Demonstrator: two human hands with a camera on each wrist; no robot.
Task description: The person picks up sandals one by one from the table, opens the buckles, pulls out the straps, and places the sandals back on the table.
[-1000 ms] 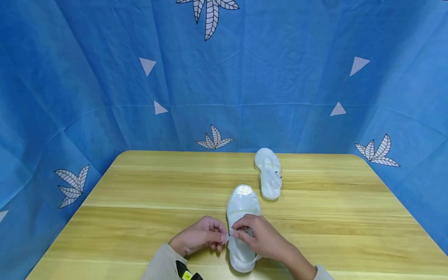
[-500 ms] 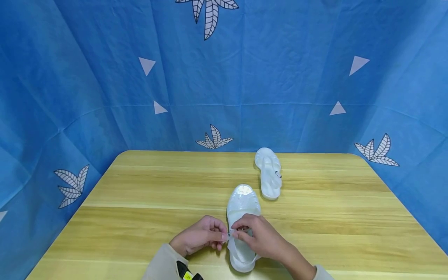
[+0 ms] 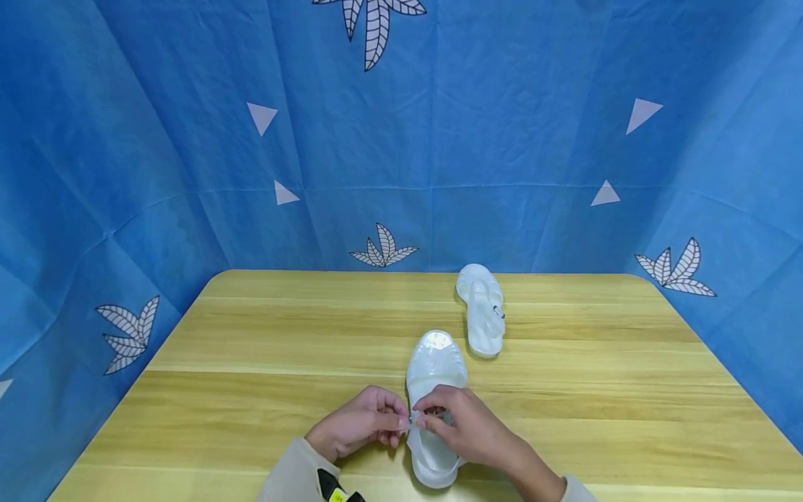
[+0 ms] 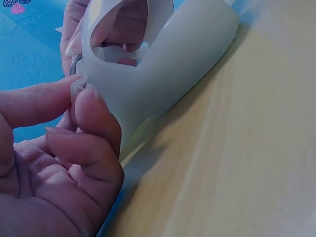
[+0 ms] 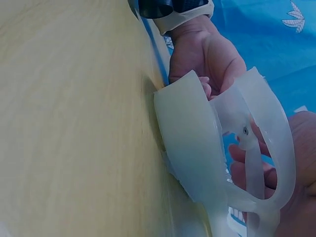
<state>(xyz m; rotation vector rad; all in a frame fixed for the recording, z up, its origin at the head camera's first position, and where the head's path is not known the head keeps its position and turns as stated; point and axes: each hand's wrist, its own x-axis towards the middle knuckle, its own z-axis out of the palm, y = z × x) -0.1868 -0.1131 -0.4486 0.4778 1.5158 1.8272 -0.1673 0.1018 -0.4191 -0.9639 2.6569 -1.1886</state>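
A white translucent sandal (image 3: 437,359) lies toe-away on the table between both hands. At its left side, my left hand (image 3: 366,422) pinches the end of the ankle strap (image 4: 79,88) between thumb and index finger. My right hand (image 3: 467,425) reaches across the sandal from the right, its thumb and index finger pinching the strap by the small metal buckle (image 4: 75,65). Fingers partly cover the buckle, so how far the strap passes through it cannot be seen. In the right wrist view, the sandal's heel (image 5: 190,133) and a strap with a small metal stud stand in front of the fingers.
A second white sandal (image 3: 483,321) with a metal buckle lies farther back, slightly right. The wooden table (image 3: 282,335) ends at a blue patterned cloth (image 3: 502,139) behind and at the sides. A dark band with a yellow label (image 3: 335,492) is at the left sleeve.
My left fingertips have shifted very slightly right, toward the right hand. Both hands keep their pinch, and the two sandals stay in place.
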